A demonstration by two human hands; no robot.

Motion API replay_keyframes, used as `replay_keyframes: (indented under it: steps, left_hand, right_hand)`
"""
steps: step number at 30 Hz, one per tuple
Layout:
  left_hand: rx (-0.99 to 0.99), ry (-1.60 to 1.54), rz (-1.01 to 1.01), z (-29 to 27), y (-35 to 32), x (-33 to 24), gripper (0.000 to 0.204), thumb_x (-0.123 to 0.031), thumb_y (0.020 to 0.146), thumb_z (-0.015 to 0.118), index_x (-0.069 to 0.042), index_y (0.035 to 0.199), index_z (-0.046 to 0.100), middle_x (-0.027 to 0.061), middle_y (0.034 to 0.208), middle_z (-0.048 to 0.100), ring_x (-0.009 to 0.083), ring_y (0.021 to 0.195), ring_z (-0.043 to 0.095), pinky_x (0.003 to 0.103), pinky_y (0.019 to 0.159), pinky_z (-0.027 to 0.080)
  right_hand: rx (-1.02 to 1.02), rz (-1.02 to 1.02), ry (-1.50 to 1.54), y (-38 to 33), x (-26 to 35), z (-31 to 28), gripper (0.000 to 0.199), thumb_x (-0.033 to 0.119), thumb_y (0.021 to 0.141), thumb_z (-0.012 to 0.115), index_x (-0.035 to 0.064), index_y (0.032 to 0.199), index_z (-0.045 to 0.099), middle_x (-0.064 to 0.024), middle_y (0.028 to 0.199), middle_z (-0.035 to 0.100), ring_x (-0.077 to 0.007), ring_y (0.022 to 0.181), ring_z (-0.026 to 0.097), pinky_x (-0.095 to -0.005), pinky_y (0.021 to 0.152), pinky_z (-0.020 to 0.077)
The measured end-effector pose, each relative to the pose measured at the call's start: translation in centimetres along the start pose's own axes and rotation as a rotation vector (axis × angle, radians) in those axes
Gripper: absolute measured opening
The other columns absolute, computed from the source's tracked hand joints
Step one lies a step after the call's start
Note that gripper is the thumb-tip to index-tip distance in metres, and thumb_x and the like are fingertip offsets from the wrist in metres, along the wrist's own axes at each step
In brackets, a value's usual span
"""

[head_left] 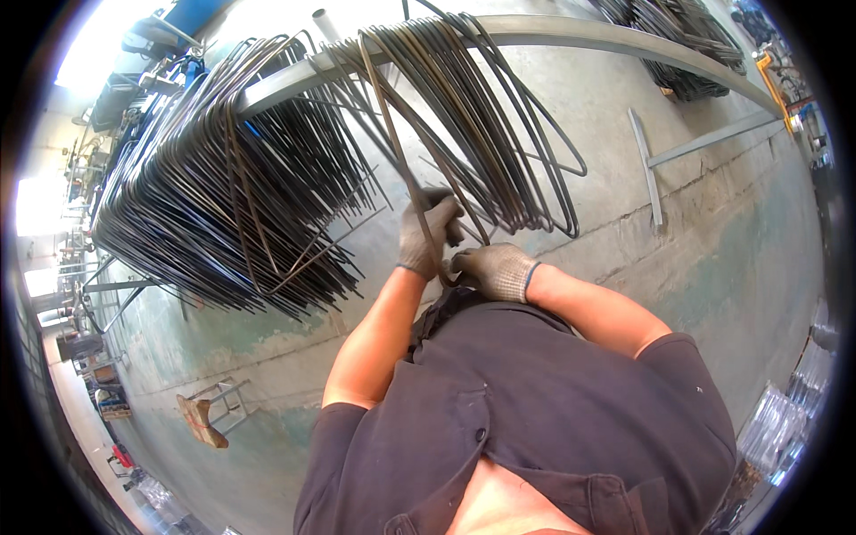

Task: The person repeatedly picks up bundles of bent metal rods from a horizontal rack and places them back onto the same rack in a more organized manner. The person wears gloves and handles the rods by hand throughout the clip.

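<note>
Many dark bent metal rods (481, 116) hang in a row over a grey metal rail (580, 32) in front of me. One bent metal rod (392, 134) slopes down from the rail toward my waist. My left hand (428, 230), in a worn grey-brown glove, is closed around this rod. Beside it on the right, my gloved right hand (496, 271) has its fingers curled at the rod's lower bend, close to my shirt. Its fingertips are partly hidden, but they appear to pinch the rod there.
A denser bunch of bent rods (178, 196) hangs on the rail's left part. More rods (687, 53) are bundled at the far right. A T-shaped metal leg (651, 169) lies along the floor at right. A small stool (214, 415) stands behind at lower left.
</note>
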State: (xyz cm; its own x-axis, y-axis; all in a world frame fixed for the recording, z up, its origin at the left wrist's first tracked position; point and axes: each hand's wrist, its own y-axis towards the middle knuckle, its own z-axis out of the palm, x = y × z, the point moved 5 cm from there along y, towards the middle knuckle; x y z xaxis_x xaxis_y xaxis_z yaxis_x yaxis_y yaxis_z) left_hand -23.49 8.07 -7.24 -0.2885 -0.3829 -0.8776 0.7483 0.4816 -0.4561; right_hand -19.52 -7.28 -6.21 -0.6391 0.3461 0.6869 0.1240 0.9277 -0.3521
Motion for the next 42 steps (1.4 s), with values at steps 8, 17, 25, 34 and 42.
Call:
replay_keyframes:
  steps: [8, 17, 25, 34, 42]
  left_hand:
    - [0.054, -0.233, -0.005, -6.6, -4.4, 0.4, 0.040, -0.038, 0.119, 0.059, 0.000, 0.129, 0.067, 0.0076, 0.091, 0.070, 0.0153, 0.066, 0.059, 0.031, 0.059, 0.047]
    - [-0.095, -0.213, -0.019, -4.0, -3.7, 0.5, 0.027, -0.028, 0.112, 0.073, -0.002, 0.113, 0.070, 0.0036, 0.078, 0.067, 0.0123, 0.058, 0.057, 0.029, 0.054, 0.044]
    - [-0.283, -0.241, 0.026, -7.3, -4.9, 1.4, 0.024, -0.027, 0.110, 0.075, -0.006, 0.103, 0.066, 0.0013, 0.076, 0.063, 0.0131, 0.062, 0.057, 0.033, 0.056, 0.041]
    - [-0.332, -0.271, 0.087, -7.6, -5.1, 2.1, 0.019, -0.023, 0.112, 0.072, -0.006, 0.107, 0.066, 0.0029, 0.081, 0.066, 0.0138, 0.062, 0.058, 0.033, 0.056, 0.043]
    - [-0.315, -0.269, 0.085, -9.4, -3.2, 4.8, 0.019, -0.021, 0.111, 0.072, -0.003, 0.114, 0.070, 0.0082, 0.087, 0.071, 0.0176, 0.062, 0.061, 0.035, 0.055, 0.048]
  right_hand:
    - [-0.785, -0.298, 0.060, -5.4, 2.8, -7.9, 0.019, 0.009, 0.097, 0.084, 0.0054, 0.114, 0.077, -0.0153, 0.093, 0.079, -0.0335, 0.084, 0.077, -0.0434, 0.076, 0.0619]
    - [-0.552, 0.263, 0.925, -0.4, -8.6, -15.9, 0.055, 0.018, 0.095, 0.091, -0.0051, 0.141, 0.070, -0.0141, 0.117, 0.081, -0.0221, 0.104, 0.079, -0.0361, 0.096, 0.0646]
    - [-0.581, 0.166, 1.227, 1.4, -7.5, -14.1, 0.033, 0.006, 0.093, 0.088, -0.0067, 0.121, 0.076, -0.0122, 0.101, 0.080, -0.0218, 0.086, 0.079, -0.0368, 0.083, 0.0682]
    - [-0.861, 0.171, 1.246, -1.7, -12.3, -15.9, 0.028, 0.003, 0.094, 0.088, -0.0093, 0.116, 0.076, -0.0134, 0.094, 0.079, -0.0224, 0.079, 0.078, -0.0361, 0.075, 0.0673]
    - [-0.948, 0.173, 1.263, -7.8, -16.1, -17.2, 0.029, 0.010, 0.098, 0.087, -0.0071, 0.118, 0.073, -0.0148, 0.098, 0.078, -0.0251, 0.083, 0.079, -0.0381, 0.080, 0.0674]
